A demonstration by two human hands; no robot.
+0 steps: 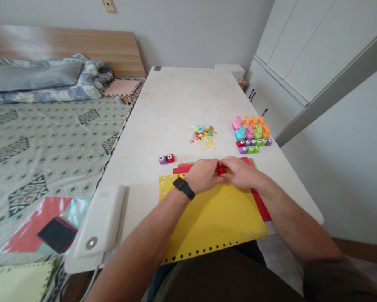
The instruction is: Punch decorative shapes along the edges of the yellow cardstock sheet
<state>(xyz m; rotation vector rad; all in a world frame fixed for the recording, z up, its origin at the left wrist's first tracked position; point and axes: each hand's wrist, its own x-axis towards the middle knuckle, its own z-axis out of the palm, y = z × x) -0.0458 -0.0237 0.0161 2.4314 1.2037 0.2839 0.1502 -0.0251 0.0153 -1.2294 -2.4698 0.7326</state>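
Observation:
A small red craft punch (221, 170) sits at the far edge of a yellow paper sheet (213, 209). My left hand (204, 175), with a dark watch on its wrist, is closed at the punch's left side. From the right, my right hand (241, 172) wraps its fingers around the same punch. Small shaped holes run along the near, left and far-left edges of the yellow sheet. Beneath it lie more sheets, including a red paper sheet (261, 205). The hands partly hide the punch and the sheet's far edge.
Beyond the hands lies a pile of colourful paper cutouts (204, 134). A group of colourful punches (253, 133) stands right, and a purple punch (162, 160) beside a red one (170, 158) left. A white laminator-like device (102, 222) occupies the table's left edge, beside a bed (50, 147).

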